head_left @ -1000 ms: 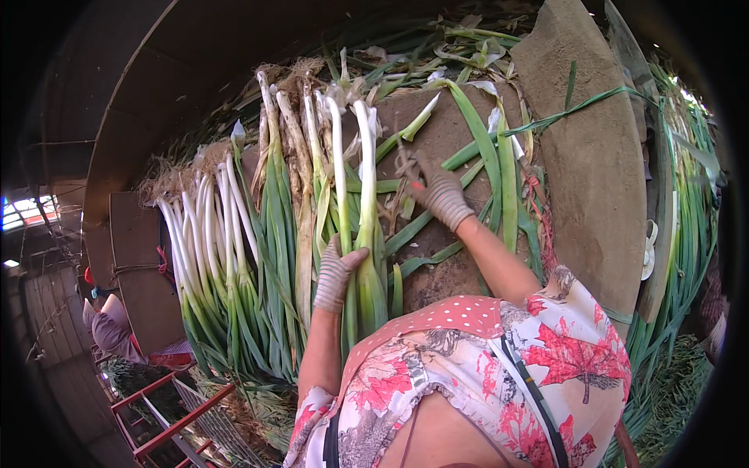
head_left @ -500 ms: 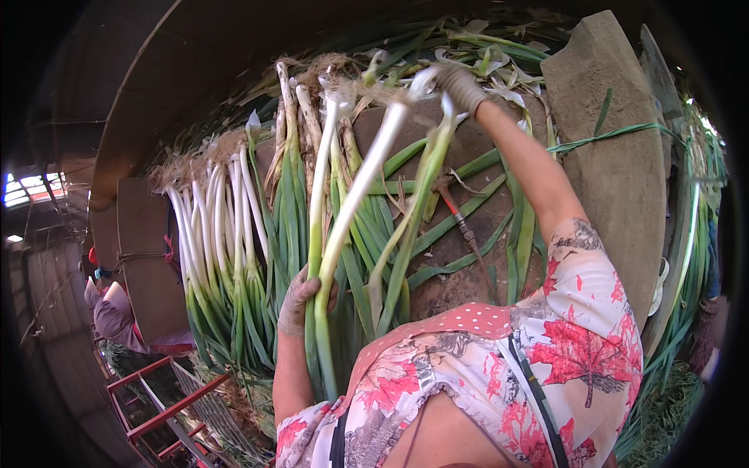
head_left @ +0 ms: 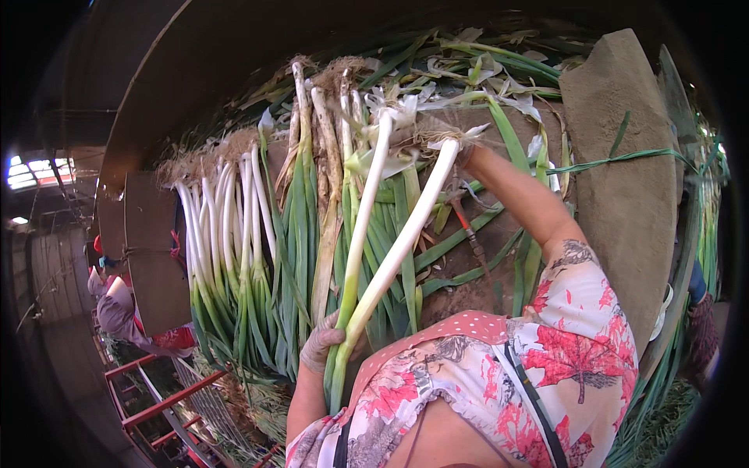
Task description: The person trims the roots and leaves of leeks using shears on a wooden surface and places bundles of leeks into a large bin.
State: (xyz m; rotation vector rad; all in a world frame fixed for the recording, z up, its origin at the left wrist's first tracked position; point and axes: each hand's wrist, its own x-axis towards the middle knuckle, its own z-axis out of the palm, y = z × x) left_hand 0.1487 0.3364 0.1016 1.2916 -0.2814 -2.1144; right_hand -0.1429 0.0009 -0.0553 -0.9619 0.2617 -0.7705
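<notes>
left hand [head_left: 321, 349] in a grey glove grasps the green leaf end of two long white-stalked leeks [head_left: 386, 249] | right hand [head_left: 437, 134] clenched at their root end, above the laid row of trimmed leeks [head_left: 226, 257] | advice: keep both ends level, stalks parallel to that row

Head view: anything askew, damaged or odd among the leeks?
Two leeks held by the left hand and right hand slant across the upright row of leeks. Loose leaves litter the top. No damage visible.
</notes>
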